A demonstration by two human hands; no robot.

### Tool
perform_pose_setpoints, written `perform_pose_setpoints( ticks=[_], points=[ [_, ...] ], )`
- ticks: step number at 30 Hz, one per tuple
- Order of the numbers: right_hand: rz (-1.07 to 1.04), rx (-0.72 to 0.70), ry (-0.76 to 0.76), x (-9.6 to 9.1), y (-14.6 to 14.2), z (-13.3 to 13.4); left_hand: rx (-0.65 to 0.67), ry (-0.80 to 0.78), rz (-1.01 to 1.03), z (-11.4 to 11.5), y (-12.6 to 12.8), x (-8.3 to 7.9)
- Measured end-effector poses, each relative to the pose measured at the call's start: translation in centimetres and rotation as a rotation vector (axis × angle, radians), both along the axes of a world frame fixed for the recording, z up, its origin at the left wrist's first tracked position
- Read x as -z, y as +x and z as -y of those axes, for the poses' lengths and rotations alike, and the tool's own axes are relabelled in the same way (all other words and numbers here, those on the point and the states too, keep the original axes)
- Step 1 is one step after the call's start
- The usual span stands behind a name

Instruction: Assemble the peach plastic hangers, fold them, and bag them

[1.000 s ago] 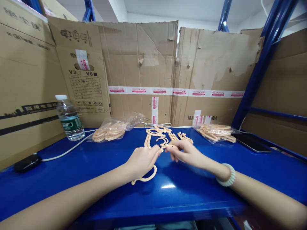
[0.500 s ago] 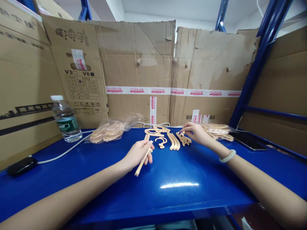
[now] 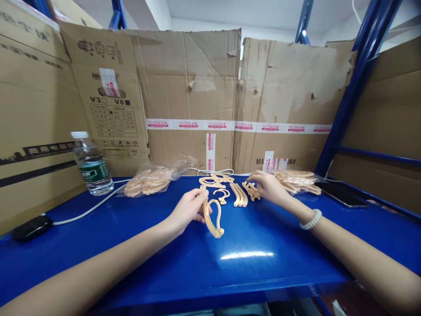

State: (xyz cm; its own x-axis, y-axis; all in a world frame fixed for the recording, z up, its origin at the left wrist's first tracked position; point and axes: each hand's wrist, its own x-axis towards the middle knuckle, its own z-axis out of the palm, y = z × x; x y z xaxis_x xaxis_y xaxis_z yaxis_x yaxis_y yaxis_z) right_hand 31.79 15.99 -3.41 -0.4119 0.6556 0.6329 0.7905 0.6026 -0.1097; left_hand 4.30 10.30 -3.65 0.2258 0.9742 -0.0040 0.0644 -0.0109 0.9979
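Note:
My left hand is closed round one end of a beige plastic clothes hanger part, two curved arms joined at the near end with a gap between them. Just right of it lies a loose hanger hook. Beyond that, several curved hanger arms rest side by side. My right hand reaches over a small pile of beige hanger hooks, its fingers bent down onto it. The fingertips are partly hidden, so what they grip does not show.
Assembled-looking hangers lie behind the loose parts. Clear bags of beige pieces sit at left and right. A water bottle, a black mouse-like device and a phone are on the blue table. Cardboard walls the back.
My left hand has turned the hanger part from edge-on to show its two arms, its near end swinging right. My right hand stays at the hook pile, fingers slightly shifted.

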Motion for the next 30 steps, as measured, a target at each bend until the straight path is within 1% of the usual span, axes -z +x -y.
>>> perform_pose_setpoints(
  ticks=[1, 2, 4, 6, 8, 10, 12, 15, 17, 18, 19, 20, 21, 22, 23, 24, 25, 26, 27, 28, 30],
  points=[
    [-0.067, -0.056, 0.069, -0.2, -1.1, 1.1, -0.009, 0.028, 0.000, 0.0, 0.0, 0.1],
    [-0.103, -0.143, 0.122, -0.5, -2.2, 2.4, -0.019, 0.056, -0.002, -0.1, 0.0, 0.2],
    [-0.081, -0.342, 0.187, -0.9, -4.6, 5.1, -0.039, 0.112, -0.007, -0.1, -0.1, 0.4],
    [0.112, -0.528, 0.194, -1.0, -6.4, 7.2, -0.049, 0.160, -0.003, -0.2, -0.1, 0.5],
    [0.279, -0.598, 0.212, -0.7, -7.4, 8.3, -0.048, 0.194, 0.004, -0.2, -0.2, 0.6],
    [0.391, -0.585, 0.245, -0.2, -7.6, 8.4, -0.051, 0.213, 0.005, -0.3, -0.3, 0.5],
    [0.445, -0.544, 0.280, 0.2, -7.3, 8.0, -0.052, 0.224, 0.007, -0.3, -0.3, 0.5],
    [0.449, -0.503, 0.301, 0.3, -7.1, 7.5, -0.063, 0.230, 0.026, -0.5, -0.3, 0.5],
    [0.411, -0.472, 0.289, 0.2, -7.2, 7.4, -0.125, 0.258, 0.038, -0.7, -0.4, 0.6],
    [0.386, -0.449, 0.279, 0.2, -7.2, 7.5, -0.177, 0.306, 0.033, -0.8, -0.5, 0.6],
    [0.360, -0.424, 0.269, 0.1, -7.2, 7.5, -0.236, 0.391, 0.007, -0.8, -0.6, 0.5],
    [0.335, -0.399, 0.259, 0.1, -7.2, 7.5, -0.289, 0.515, -0.052, -0.8, -0.8, 0.4],
    [0.311, -0.374, 0.250, 0.2, -7.2, 7.4, -0.325, 0.673, -0.146, -0.8, -1.0, 0.2],
    [0.284, -0.353, 0.246, 0.2, -7.1, 7.3, -0.328, 0.853, -0.269, -0.7, -1.2, 0.0],
    [0.257, -0.335, 0.246, 0.3, -7.0, 7.2, -0.282, 1.034, -0.412, -0.5, -1.3, -0.2],
    [0.231, -0.318, 0.247, 0.4, -6.9, 7.1, -0.191, 1.189, -0.551, -0.3, -1.5, -0.5],
    [0.209, -0.305, 0.248, 0.5, -6.8, 6.9, -0.075, 1.295, -0.668, -0.1, -1.5, -0.7],
    [0.192, -0.300, 0.250, 0.6, -6.7, 6.8, 0.042, 1.344, -0.756, 0.1, -1.5, -0.8],
    [0.184, -0.302, 0.249, 0.7, -6.7, 6.7, 0.133, 1.349, -0.815, 0.3, -1.5, -0.8],
    [0.183, -0.310, 0.245, 0.7, -6.6, 6.6, 0.194, 1.327, -0.856, 0.5, -1.4, -0.7],
    [0.203, -0.335, 0.236, 0.8, -6.7, 6.5, 0.223, 1.268, -0.898, 0.6, -1.1, -0.4]
  ],
)
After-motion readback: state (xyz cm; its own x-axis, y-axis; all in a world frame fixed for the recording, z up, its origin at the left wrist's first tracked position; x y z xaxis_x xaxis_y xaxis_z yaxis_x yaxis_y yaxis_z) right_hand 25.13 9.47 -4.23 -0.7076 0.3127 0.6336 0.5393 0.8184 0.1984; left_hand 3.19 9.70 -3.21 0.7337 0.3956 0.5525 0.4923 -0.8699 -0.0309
